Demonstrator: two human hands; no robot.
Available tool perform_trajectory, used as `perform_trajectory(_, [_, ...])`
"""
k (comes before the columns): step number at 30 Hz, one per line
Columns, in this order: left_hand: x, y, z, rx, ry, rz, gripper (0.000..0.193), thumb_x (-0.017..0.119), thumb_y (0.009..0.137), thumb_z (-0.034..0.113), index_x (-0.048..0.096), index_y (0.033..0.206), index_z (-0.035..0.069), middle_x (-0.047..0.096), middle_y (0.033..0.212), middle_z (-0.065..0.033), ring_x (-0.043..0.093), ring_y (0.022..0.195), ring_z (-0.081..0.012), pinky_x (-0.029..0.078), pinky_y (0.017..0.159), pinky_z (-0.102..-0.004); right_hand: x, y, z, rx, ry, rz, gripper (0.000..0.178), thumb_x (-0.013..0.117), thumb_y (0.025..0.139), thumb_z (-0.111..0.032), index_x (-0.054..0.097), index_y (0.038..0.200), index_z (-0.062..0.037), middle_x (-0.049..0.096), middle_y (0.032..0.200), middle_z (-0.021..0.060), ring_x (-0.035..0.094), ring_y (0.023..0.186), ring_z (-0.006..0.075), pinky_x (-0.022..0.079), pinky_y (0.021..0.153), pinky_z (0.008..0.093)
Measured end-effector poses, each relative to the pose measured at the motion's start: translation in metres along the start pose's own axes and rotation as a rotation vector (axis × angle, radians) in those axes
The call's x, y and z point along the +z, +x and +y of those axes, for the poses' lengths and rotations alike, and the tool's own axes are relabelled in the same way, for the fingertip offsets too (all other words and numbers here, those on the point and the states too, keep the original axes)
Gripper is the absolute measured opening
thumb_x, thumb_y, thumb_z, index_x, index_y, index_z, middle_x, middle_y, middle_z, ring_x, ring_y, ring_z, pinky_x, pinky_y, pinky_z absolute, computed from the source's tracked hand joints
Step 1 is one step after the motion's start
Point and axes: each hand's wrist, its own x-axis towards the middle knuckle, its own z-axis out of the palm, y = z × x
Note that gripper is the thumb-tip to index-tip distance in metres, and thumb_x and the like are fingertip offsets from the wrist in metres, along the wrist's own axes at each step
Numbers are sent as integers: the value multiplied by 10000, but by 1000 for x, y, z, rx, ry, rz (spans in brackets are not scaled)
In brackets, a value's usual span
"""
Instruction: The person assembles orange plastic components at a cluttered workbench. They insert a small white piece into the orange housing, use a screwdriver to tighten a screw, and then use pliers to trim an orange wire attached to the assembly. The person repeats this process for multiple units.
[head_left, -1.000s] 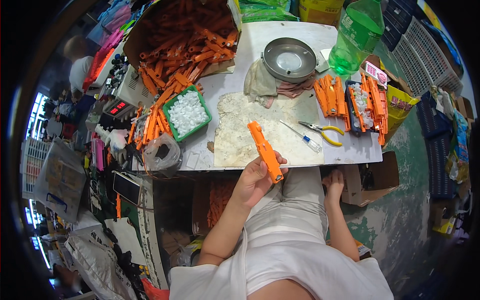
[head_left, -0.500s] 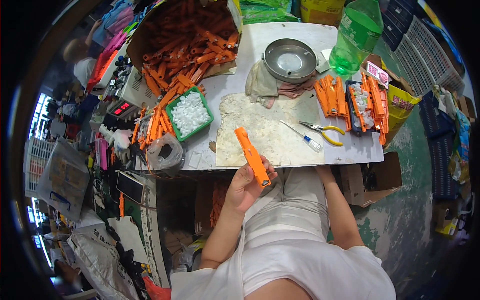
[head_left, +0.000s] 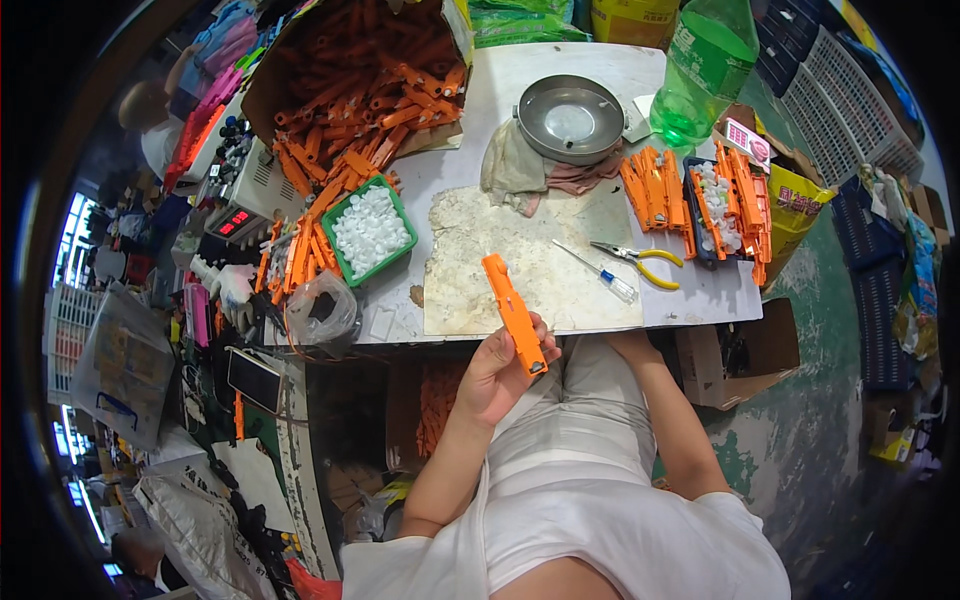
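My left hand (head_left: pixel 497 378) grips the lower end of an orange plastic part (head_left: pixel 512 310), long and narrow, held tilted at the table's front edge. Its upper end stands over the stained work board (head_left: pixel 475 240). My right hand (head_left: pixel 632 346) rests low by my right thigh at the table edge; its fingers are hidden. Beyond it on the table lie a screwdriver (head_left: pixel 612 283) with a clear blue handle and pliers (head_left: pixel 655 268) with yellow handles. Left of the board stands a green tray (head_left: pixel 411 238) of small white plastic pieces (head_left: pixel 370 232).
A large box (head_left: pixel 262 95) spills orange parts at the far left. A metal bowl (head_left: pixel 530 135) sits on a rag (head_left: pixel 510 165). Stacked orange parts (head_left: pixel 655 190), a dark tray (head_left: pixel 727 262) and a green bottle (head_left: pixel 708 75) stand at the right. A clear plastic bag (head_left: pixel 322 312) lies near the front left.
The orange part in my left hand has turned slightly more upright and shifted a little right. My right hand has moved slightly left. The whole view has shifted a little.
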Motion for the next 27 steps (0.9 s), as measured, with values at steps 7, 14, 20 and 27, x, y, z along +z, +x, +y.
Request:
perform_trajectory(7, [-7, -8, -1, 5, 4, 25, 392, 573, 908, 299, 490, 1194, 45, 500, 1040, -62, 497, 1040, -209, 394, 996, -404, -8, -9, -9, 31, -30, -29, 449, 494, 847, -152, 486, 1277, -24, 451, 1342, 202, 374, 1285, 330, 295, 1080, 404])
perform_trajectory(14, [-10, -7, 1, 46, -12, 32, 387, 553, 920, 299, 479, 1197, 38, 500, 1038, -66, 495, 1037, -211, 386, 986, -413, -39, -2, -90, -118, 112, -174, 453, 540, 868, -253, 492, 1254, -21, 475, 1306, 207, 414, 1241, 362, 317, 1049, 429])
perform_trajectory(20, [-9, -17, 12, 97, 20, 67, 383, 549, 923, 303, 477, 1198, 47, 501, 1035, -62, 494, 1032, -205, 376, 984, -423, -17, 29, -98, -145, -10, -231, 464, 545, 885, -296, 480, 1264, -37, 489, 1274, 219, 427, 1223, 358, 330, 1029, 434])
perform_trajectory(27, [-14, -31, 13, 126, 16, 96, 400, 557, 919, 297, 475, 1189, 12, 503, 1030, -73, 501, 1033, -210, 386, 984, -405, -7, 40, -87, -154, -64, -172, 457, 543, 889, -295, 480, 1264, -41, 496, 1266, 216, 440, 1210, 355, 341, 1017, 436])
